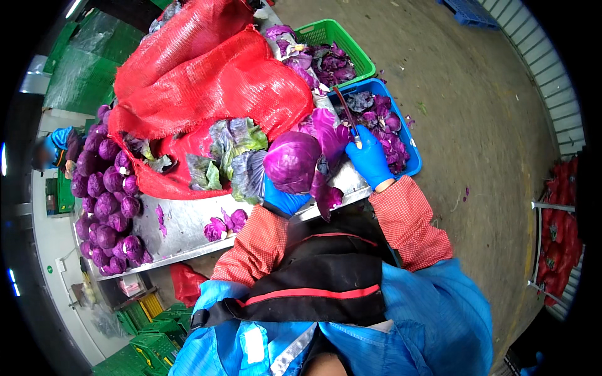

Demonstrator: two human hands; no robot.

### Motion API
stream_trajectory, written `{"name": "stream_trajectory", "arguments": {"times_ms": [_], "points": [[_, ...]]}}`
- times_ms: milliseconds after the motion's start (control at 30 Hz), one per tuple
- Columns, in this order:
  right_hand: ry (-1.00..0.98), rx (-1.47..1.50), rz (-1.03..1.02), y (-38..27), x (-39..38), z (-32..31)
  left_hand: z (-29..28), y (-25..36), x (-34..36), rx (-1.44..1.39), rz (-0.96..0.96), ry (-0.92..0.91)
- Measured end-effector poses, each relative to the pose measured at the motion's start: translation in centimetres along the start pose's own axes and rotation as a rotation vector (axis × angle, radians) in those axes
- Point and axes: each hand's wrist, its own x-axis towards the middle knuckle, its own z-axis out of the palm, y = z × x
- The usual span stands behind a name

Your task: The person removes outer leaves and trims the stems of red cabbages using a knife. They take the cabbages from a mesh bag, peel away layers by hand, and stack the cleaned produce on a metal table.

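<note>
Purple and glossy, a cabbage, taken as the dial's centre, is held from six o'clock by the left hand, whose fingers are mostly hidden; at three o'clock a thin dark-red tool is gripped in the right hand. Loose leaves are seen beside the head, so its trimming is judged partly done. Toward nine o'clock, smooth heads are stacked, apparently finished. Scraps are gathered in the blue crate at two o'clock. What is left inside the red sack, toward ten, cannot be told.
</note>
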Motion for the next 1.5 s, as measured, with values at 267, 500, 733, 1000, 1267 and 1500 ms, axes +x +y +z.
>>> {"name": "stream_trajectory", "arguments": {"times_ms": [267, 500, 733, 1000, 1267, 1500], "points": [[-0.205, 0.259, -0.043, -5.5, -2.3, 0.5, 1.2, 2.4, 0.3, -0.677, -0.337, 0.184], [-0.107, 0.342, 0.134, -3.7, -1.8, 2.1, -1.4, 0.3, 0.4, -0.171, -0.034, 0.15], [-0.097, 0.497, 0.171, -5.2, -2.1, -1.2, -1.1, -1.4, -0.7, -0.636, 0.049, 0.165], [-0.235, -0.346, 0.064, -8.0, -2.4, -0.7, -2.2, 0.3, -0.7, -0.791, -0.029, 0.301], [-0.042, -0.293, -0.077, -4.5, -3.4, 0.7, -2.2, 0.5, 0.0, -0.914, -0.104, 0.295], [-0.118, -0.358, -0.245, -9.1, -1.4, 0.8, -2.7, 0.0, -0.7, -1.0, -0.164, 0.16]]}}
